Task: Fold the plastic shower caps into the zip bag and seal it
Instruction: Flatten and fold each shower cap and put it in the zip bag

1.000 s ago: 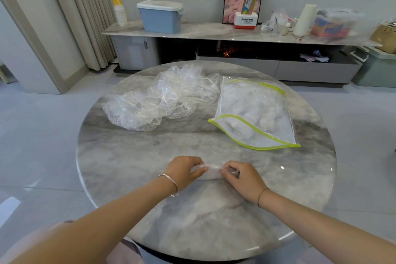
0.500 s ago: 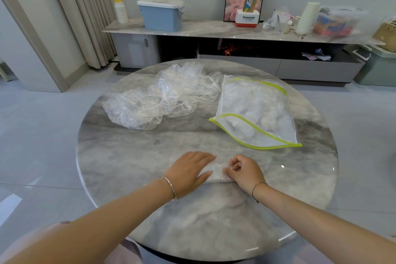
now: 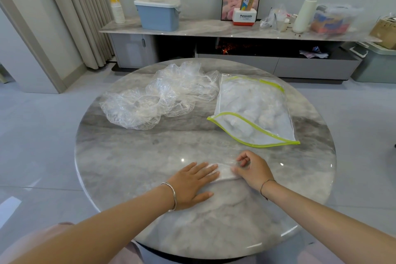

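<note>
A folded clear shower cap (image 3: 224,172) lies flat near the table's front. My left hand (image 3: 191,184) presses on its left end with straight fingers. My right hand (image 3: 251,169) holds its right end, thumb on the fold and fingers curled above it. A clear zip bag (image 3: 255,111) with a yellow-green edge lies at the right of the table, its mouth open toward me, with several folded caps inside. A loose pile of crumpled clear shower caps (image 3: 156,97) sits at the back left.
The round marble table (image 3: 128,156) carries everything. Behind it stands a long low cabinet (image 3: 214,30) with a blue lidded box (image 3: 158,14), a white roll and boxes. Curtains hang at the left.
My left hand has flattened from a pinch into a straight-fingered press on the cap. My right hand has slid a little to the right along the folded cap.
</note>
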Demonstrator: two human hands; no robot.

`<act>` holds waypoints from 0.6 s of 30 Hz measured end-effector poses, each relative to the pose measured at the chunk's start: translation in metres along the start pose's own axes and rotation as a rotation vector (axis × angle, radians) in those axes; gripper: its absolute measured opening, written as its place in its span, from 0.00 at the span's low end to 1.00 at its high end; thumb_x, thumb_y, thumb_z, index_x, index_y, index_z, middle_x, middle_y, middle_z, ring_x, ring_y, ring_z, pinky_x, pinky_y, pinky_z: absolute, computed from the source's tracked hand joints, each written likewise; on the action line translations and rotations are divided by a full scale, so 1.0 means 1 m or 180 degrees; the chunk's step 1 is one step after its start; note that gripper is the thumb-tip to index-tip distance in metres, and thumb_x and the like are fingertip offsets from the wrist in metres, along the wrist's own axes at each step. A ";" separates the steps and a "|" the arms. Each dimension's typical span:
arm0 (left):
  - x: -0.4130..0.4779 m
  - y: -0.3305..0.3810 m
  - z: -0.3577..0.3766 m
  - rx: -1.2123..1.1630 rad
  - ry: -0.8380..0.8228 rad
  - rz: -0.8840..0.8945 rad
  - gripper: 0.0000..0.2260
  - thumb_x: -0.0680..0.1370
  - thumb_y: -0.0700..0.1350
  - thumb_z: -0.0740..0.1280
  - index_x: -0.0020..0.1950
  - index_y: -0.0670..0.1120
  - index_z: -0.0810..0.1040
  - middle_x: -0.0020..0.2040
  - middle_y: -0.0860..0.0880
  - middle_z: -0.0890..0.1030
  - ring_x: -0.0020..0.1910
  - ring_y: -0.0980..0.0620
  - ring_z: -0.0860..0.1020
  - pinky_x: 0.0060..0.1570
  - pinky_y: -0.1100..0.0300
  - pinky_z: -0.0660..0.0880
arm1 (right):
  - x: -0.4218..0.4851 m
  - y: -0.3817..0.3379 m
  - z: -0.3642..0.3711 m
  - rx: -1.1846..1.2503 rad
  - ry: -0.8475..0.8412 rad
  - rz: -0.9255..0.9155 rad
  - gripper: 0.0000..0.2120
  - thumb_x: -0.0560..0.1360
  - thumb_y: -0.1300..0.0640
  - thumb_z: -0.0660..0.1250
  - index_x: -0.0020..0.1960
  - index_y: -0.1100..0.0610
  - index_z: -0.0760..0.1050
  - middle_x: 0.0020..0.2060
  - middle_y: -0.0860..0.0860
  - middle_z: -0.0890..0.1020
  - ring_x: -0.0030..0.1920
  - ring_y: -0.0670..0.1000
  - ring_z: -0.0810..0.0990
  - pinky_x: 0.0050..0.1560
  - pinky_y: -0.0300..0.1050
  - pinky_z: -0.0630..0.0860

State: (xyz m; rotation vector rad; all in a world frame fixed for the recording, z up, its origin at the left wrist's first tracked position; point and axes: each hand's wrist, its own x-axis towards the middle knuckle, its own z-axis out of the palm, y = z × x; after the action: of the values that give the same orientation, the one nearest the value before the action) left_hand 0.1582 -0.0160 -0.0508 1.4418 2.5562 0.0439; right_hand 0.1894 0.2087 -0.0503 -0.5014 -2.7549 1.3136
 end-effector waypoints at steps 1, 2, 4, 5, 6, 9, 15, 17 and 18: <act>0.000 0.001 -0.001 -0.0034 -0.0011 -0.0065 0.39 0.69 0.67 0.29 0.77 0.54 0.48 0.78 0.53 0.46 0.77 0.50 0.48 0.73 0.55 0.41 | 0.000 0.001 -0.002 0.0012 0.0028 0.0000 0.11 0.65 0.63 0.74 0.42 0.54 0.74 0.37 0.49 0.75 0.38 0.47 0.73 0.42 0.40 0.70; -0.001 0.001 -0.003 -0.0069 0.0004 -0.0123 0.39 0.70 0.67 0.30 0.77 0.55 0.50 0.78 0.53 0.47 0.76 0.49 0.51 0.73 0.55 0.43 | 0.000 0.002 -0.004 0.0033 0.0068 -0.0057 0.10 0.66 0.64 0.73 0.43 0.54 0.74 0.39 0.49 0.75 0.37 0.46 0.72 0.40 0.37 0.69; -0.002 0.003 -0.009 -0.0137 0.0063 -0.0217 0.37 0.72 0.69 0.32 0.76 0.55 0.54 0.77 0.52 0.53 0.73 0.49 0.57 0.72 0.56 0.49 | -0.002 0.001 -0.008 0.0039 0.0157 -0.0346 0.10 0.68 0.65 0.70 0.44 0.53 0.74 0.42 0.48 0.75 0.34 0.41 0.69 0.38 0.33 0.67; -0.002 0.004 -0.012 -0.0179 0.0081 -0.0258 0.36 0.72 0.68 0.33 0.76 0.55 0.56 0.77 0.52 0.56 0.71 0.49 0.60 0.70 0.57 0.53 | -0.004 -0.001 -0.010 -0.0010 0.0158 -0.0552 0.11 0.69 0.64 0.69 0.45 0.51 0.74 0.43 0.47 0.75 0.33 0.41 0.70 0.39 0.33 0.68; -0.001 0.003 -0.014 -0.0249 0.0089 -0.0284 0.36 0.72 0.66 0.34 0.75 0.54 0.58 0.75 0.52 0.59 0.70 0.49 0.62 0.68 0.58 0.56 | -0.006 -0.004 -0.010 -0.0090 0.0086 -0.0781 0.11 0.71 0.63 0.69 0.45 0.48 0.74 0.44 0.45 0.75 0.35 0.42 0.72 0.40 0.33 0.68; 0.001 0.001 -0.023 -0.0734 -0.0036 -0.0451 0.29 0.76 0.56 0.43 0.74 0.48 0.62 0.72 0.49 0.66 0.66 0.48 0.67 0.65 0.59 0.61 | -0.013 -0.010 -0.009 -0.0484 -0.0500 -0.1463 0.08 0.73 0.57 0.67 0.50 0.48 0.78 0.49 0.41 0.77 0.46 0.40 0.75 0.48 0.31 0.69; 0.002 -0.003 -0.027 -0.1680 -0.0131 -0.0922 0.24 0.78 0.34 0.54 0.74 0.47 0.63 0.58 0.42 0.77 0.55 0.48 0.75 0.48 0.73 0.65 | -0.021 -0.005 -0.005 -0.1570 -0.1172 -0.2196 0.22 0.68 0.55 0.62 0.62 0.50 0.75 0.60 0.43 0.76 0.61 0.46 0.73 0.61 0.40 0.67; 0.004 -0.004 -0.029 -0.1899 -0.0122 -0.1000 0.25 0.77 0.35 0.56 0.73 0.48 0.65 0.44 0.46 0.79 0.40 0.51 0.75 0.36 0.75 0.65 | -0.020 -0.004 -0.001 -0.1680 -0.1116 -0.2212 0.21 0.69 0.48 0.65 0.62 0.49 0.74 0.59 0.43 0.76 0.60 0.46 0.73 0.61 0.42 0.68; 0.004 -0.005 -0.029 -0.2000 -0.0120 -0.1043 0.24 0.76 0.35 0.57 0.72 0.49 0.66 0.42 0.48 0.78 0.38 0.54 0.74 0.35 0.77 0.65 | -0.019 -0.003 0.002 -0.1699 -0.1029 -0.2232 0.21 0.70 0.45 0.65 0.61 0.50 0.74 0.57 0.44 0.76 0.57 0.46 0.74 0.59 0.43 0.70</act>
State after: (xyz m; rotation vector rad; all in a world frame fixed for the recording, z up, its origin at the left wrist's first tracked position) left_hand 0.1463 -0.0126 -0.0235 0.7773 2.3885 0.6884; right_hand 0.2064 0.1992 -0.0471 0.6860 -3.0516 0.5288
